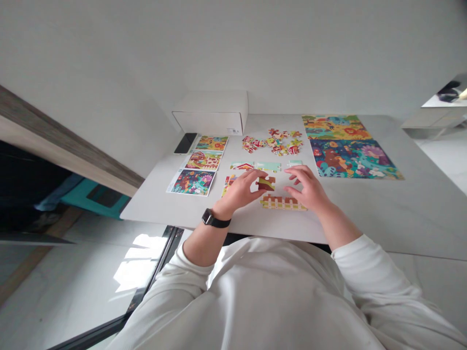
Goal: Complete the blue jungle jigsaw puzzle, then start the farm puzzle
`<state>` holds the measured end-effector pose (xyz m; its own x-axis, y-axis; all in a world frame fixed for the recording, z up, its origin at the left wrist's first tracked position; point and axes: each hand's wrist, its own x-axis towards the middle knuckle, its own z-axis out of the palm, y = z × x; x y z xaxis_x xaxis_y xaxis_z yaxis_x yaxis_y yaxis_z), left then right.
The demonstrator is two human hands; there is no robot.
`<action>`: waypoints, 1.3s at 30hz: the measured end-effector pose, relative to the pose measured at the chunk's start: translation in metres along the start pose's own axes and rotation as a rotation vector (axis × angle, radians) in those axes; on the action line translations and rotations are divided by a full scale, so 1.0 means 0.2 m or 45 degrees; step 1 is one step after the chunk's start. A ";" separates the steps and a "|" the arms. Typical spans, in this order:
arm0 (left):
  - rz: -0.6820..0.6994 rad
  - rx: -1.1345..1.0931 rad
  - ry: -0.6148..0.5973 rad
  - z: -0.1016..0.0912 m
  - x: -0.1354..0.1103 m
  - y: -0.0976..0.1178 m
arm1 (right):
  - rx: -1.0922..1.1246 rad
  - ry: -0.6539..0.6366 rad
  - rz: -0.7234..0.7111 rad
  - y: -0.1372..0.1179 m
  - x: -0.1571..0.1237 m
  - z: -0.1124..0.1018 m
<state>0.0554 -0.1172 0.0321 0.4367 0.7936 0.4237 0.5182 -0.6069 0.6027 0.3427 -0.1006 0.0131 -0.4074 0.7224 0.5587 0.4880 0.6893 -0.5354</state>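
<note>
My left hand [245,189] grips a brown and green jigsaw puzzle piece [266,183] between thumb and fingers, above the table. To its right, my right hand [305,187] has its thumb and fingers apart with nothing between them. Below the held piece lies a joined strip of puzzle pieces with a white fence [283,203]. Beyond my hands are a red-roofed puzzle section [242,166], a pale green section [269,166] and a small pale green piece [295,162]. My left hand partly covers a colourful section [227,184].
Loose puzzle pieces [280,145] are heaped farther back. Two finished-looking puzzle pictures, orange [335,127] and dark blue [355,159], lie at right. At left are three picture cards [203,160], a black phone [186,143] and a white box [207,121] against the wall.
</note>
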 end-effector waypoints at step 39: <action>0.036 0.320 -0.359 0.02 -0.24 -0.02 | -0.019 -0.600 -0.035 -0.01 -0.02 0.00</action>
<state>0.0349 -0.1533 0.0058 0.6205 0.7545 0.2138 0.6521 -0.6479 0.3937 0.3432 -0.1039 0.0114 -0.7247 0.6522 0.2223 0.4815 0.7101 -0.5137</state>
